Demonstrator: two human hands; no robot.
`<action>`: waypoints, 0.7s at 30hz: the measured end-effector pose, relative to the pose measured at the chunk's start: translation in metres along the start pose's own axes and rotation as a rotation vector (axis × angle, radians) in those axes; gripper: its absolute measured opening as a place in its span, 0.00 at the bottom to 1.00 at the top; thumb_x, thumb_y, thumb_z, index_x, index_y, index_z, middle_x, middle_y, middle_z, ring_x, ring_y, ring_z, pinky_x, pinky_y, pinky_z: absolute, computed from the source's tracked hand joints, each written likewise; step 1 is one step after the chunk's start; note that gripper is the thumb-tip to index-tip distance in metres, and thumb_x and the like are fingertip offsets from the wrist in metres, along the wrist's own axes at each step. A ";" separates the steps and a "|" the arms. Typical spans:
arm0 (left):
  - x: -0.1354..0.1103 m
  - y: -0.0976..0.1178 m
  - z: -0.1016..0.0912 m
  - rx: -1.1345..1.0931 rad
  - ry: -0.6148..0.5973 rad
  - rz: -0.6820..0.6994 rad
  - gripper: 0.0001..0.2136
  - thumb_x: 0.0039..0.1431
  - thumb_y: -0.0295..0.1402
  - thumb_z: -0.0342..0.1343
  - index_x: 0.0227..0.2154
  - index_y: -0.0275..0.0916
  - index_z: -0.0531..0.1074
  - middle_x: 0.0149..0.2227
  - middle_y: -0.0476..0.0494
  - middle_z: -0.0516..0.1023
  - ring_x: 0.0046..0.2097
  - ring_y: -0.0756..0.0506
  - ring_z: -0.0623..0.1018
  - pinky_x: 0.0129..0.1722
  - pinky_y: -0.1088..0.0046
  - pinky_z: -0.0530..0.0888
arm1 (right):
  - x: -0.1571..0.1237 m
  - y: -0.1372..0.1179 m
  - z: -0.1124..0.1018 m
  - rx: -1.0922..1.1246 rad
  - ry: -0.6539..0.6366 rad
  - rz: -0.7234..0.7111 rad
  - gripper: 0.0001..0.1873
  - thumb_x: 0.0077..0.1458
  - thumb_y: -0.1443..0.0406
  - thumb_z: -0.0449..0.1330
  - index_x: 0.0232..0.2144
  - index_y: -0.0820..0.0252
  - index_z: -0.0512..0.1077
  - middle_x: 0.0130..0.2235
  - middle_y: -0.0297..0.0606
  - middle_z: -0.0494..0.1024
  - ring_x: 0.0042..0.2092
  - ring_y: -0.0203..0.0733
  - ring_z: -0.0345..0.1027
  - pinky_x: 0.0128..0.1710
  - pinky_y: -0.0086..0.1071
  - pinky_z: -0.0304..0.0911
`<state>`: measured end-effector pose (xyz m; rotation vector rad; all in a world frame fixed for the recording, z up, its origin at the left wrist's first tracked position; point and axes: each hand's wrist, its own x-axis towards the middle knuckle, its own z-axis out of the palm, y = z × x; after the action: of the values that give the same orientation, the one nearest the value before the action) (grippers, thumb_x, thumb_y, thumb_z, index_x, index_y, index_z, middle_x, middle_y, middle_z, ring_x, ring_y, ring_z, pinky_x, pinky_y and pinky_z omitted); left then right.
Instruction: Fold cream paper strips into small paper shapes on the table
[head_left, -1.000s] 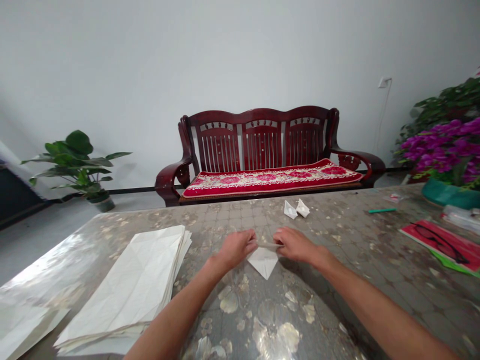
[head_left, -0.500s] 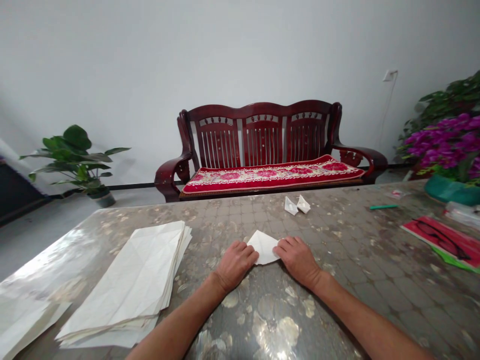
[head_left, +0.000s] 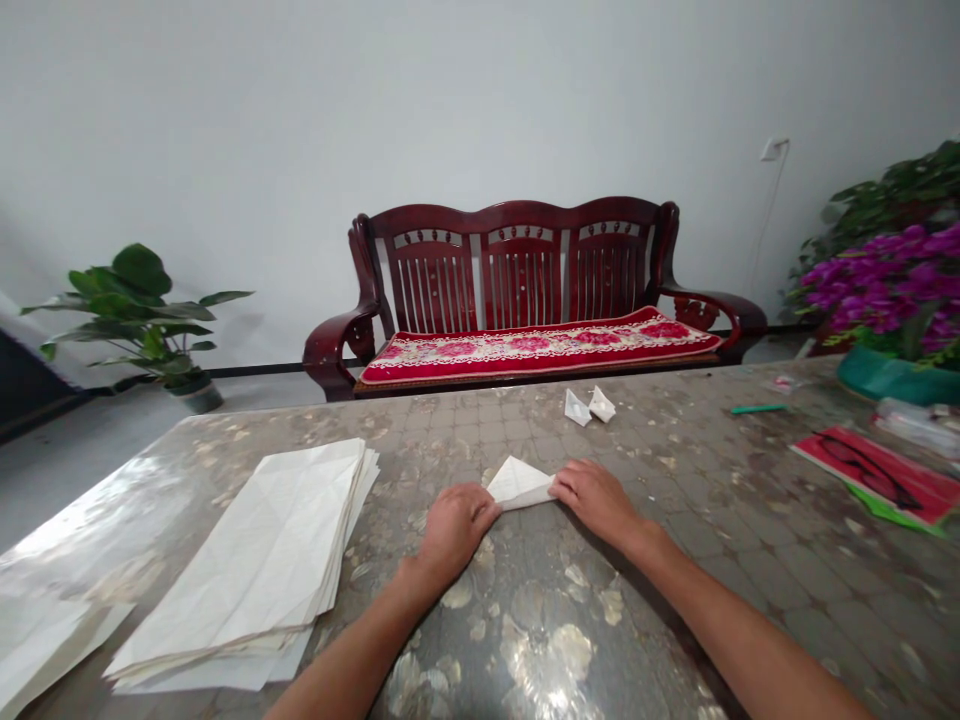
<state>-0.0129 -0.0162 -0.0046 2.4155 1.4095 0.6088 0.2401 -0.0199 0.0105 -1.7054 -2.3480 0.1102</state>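
A small piece of folded white paper (head_left: 519,482) lies on the table in front of me, its peak pointing away and a strip turned up along its near edge. My left hand (head_left: 459,520) pinches the left end of that strip. At the right end, the fingers of my right hand (head_left: 596,500) are closed on the paper too. Beyond the hands, two small folded paper boats (head_left: 577,408) stand side by side on the table.
A stack of white paper sheets (head_left: 255,560) lies to my left, with more paper (head_left: 52,640) at the table's left edge. On the right are a green pen (head_left: 757,409), glasses (head_left: 870,468) on a red booklet (head_left: 926,490), and a flower pot (head_left: 892,376). A wooden bench (head_left: 521,270) stands behind the table.
The paper's near edge has been folded up into a strip, so the piece looks shorter. Both hands stay at its ends, the left one turned slightly and lower. The view has shifted a little.
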 end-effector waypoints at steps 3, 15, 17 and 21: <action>0.001 -0.002 0.001 0.014 0.016 -0.082 0.11 0.63 0.37 0.53 0.28 0.41 0.75 0.36 0.47 0.80 0.42 0.44 0.77 0.46 0.69 0.68 | 0.009 0.002 0.001 0.037 -0.031 0.051 0.14 0.64 0.59 0.54 0.31 0.57 0.75 0.35 0.35 0.78 0.40 0.40 0.67 0.36 0.30 0.51; 0.000 -0.011 -0.004 0.108 0.050 -0.210 0.14 0.62 0.41 0.53 0.24 0.40 0.75 0.40 0.45 0.77 0.46 0.42 0.73 0.53 0.62 0.63 | 0.012 0.004 0.013 -0.005 0.007 0.162 0.11 0.62 0.57 0.55 0.33 0.55 0.74 0.35 0.35 0.78 0.39 0.40 0.67 0.34 0.31 0.48; 0.000 -0.010 -0.005 0.154 0.056 -0.214 0.14 0.61 0.42 0.54 0.25 0.40 0.74 0.40 0.45 0.76 0.46 0.42 0.72 0.52 0.61 0.63 | 0.012 0.003 0.015 -0.033 0.029 0.176 0.11 0.62 0.57 0.56 0.33 0.55 0.74 0.34 0.36 0.78 0.39 0.41 0.67 0.34 0.31 0.47; -0.001 -0.006 -0.007 0.241 0.065 -0.197 0.14 0.62 0.42 0.54 0.27 0.40 0.74 0.40 0.44 0.76 0.45 0.42 0.72 0.54 0.60 0.62 | 0.011 0.002 0.017 -0.059 0.056 0.180 0.11 0.62 0.57 0.56 0.33 0.55 0.73 0.34 0.36 0.78 0.39 0.42 0.68 0.34 0.31 0.48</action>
<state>-0.0214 -0.0135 -0.0011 2.4090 1.8155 0.4984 0.2342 -0.0073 -0.0050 -1.9191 -2.1753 0.0243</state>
